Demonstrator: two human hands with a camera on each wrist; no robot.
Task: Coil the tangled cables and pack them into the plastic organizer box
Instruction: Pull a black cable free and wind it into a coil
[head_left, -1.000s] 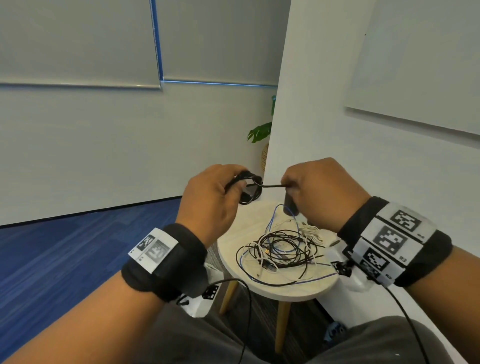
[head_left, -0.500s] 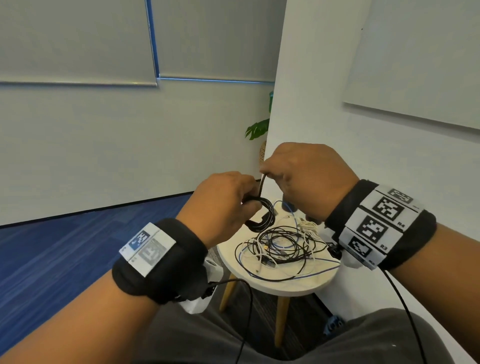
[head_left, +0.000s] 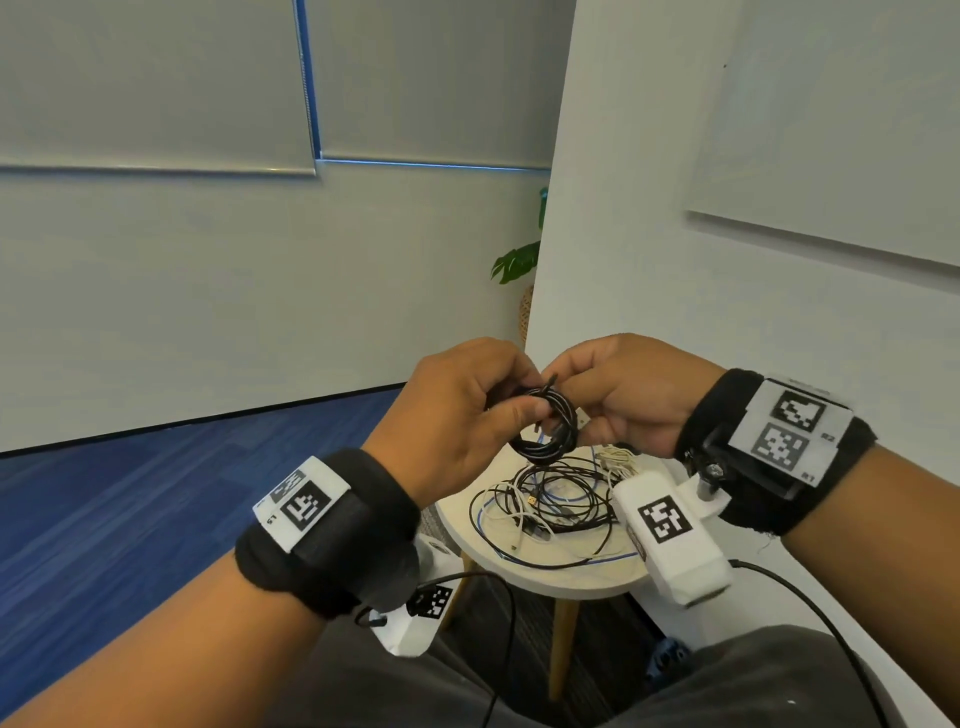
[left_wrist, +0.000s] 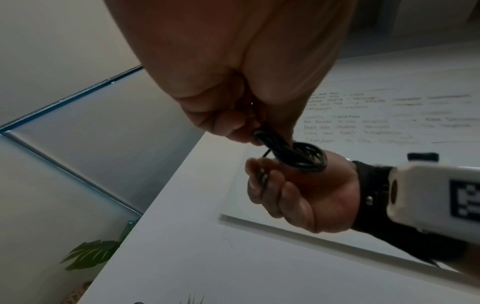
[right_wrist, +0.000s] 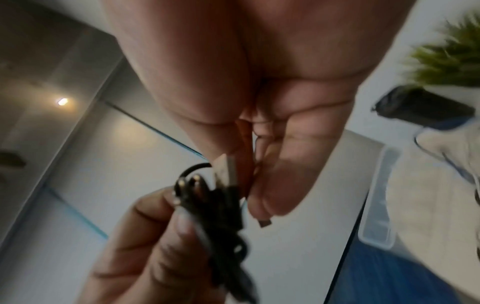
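Observation:
A black cable wound into a small coil hangs in the air above a small round table. My left hand grips the coil at its left side with curled fingers. My right hand pinches the cable's free end with its plug beside the coil. On the table lies a tangled heap of black, white and blue cables. A clear plastic box shows in the right wrist view beside the table.
The white wall stands right behind the table, with a whiteboard on it. A green plant shows past the wall's corner. Blue carpet covers the floor at the left. My knees sit just below the table.
The hands have come close together over the table. The loose end that the right hand pulled out sideways, then upward, now lies at the coil, which looks thicker.

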